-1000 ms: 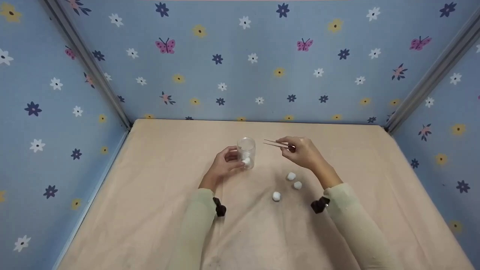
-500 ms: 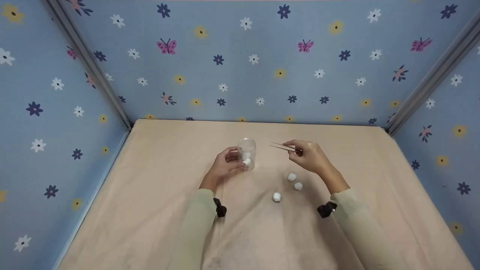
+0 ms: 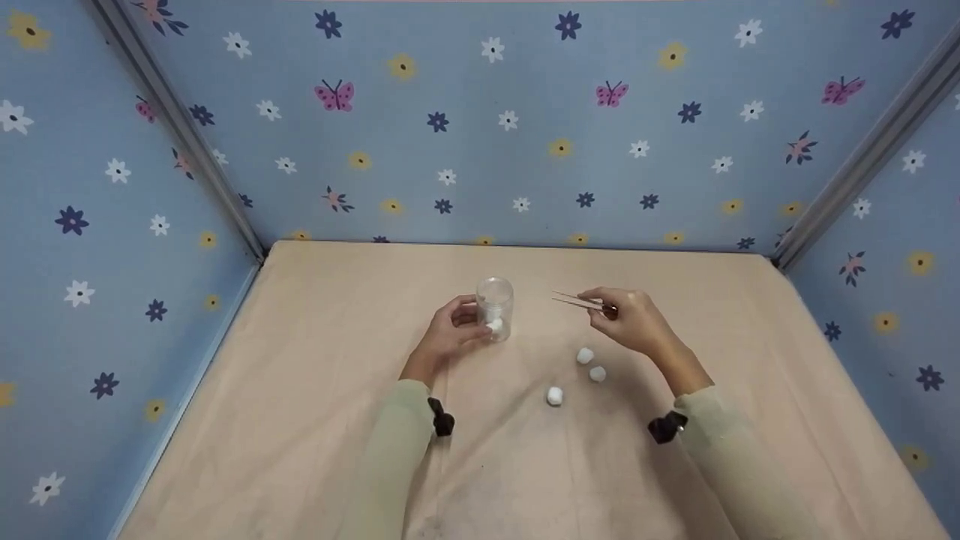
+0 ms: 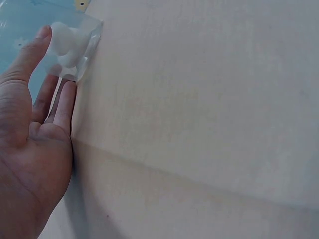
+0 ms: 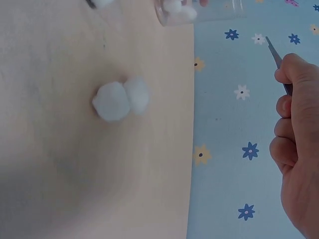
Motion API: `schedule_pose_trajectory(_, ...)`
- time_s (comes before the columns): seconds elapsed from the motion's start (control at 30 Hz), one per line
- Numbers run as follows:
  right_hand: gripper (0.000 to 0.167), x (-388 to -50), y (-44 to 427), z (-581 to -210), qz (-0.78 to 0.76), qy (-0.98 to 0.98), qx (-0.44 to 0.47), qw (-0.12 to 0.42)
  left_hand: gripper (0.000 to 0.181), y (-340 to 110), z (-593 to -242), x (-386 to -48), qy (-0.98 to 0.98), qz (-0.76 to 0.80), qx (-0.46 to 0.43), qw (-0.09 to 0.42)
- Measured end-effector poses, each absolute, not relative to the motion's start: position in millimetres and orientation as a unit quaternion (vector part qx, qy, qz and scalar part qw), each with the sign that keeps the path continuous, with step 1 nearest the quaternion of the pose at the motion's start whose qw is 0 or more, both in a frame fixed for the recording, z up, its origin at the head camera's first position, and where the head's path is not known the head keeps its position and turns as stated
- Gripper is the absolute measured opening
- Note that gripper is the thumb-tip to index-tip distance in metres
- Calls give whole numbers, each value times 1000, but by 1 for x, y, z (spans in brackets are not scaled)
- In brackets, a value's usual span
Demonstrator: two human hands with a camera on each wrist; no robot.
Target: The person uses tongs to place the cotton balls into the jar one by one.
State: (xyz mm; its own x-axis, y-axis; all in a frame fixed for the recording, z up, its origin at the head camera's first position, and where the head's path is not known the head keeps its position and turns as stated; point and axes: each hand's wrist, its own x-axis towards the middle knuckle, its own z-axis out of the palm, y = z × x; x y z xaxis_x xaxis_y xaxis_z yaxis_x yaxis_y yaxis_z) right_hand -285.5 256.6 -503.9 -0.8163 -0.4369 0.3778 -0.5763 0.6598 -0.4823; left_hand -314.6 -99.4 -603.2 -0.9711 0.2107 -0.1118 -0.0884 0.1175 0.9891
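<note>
In the head view, my left hand [image 3: 446, 334] holds a clear, open-topped jar [image 3: 495, 294] upright on the table, thumb in front and fingers behind. White cotton balls [image 4: 69, 42] show at the jar's bottom in the left wrist view. My right hand [image 3: 634, 322] pinches metal tweezers [image 3: 574, 301] above the table, right of the jar. Their tips point left, stand apart and have nothing between them. On the cloth below lie three loose cotton balls: two close together, a farther one [image 3: 585, 356] and a nearer one [image 3: 597, 373], and a third [image 3: 555, 396] closer to me.
A pale cloth [image 3: 337, 450] with soft creases covers the table. Blue flowered walls [image 3: 480, 150] enclose the back and both sides, with grey posts [image 3: 180, 127] at the corners. A small black device [image 3: 667, 427] sits on each wrist.
My right hand has moved right and slightly toward me with the tweezers, away from the jar. The left hand and jar stay in place, as do the loose cotton balls.
</note>
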Motion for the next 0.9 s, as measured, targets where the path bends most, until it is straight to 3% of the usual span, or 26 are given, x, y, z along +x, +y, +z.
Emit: schedule_pose_trajectory(0.9,26,-261,290,-533,283,-892,322,144,65,-100,-605,-317,735,667,53,109)
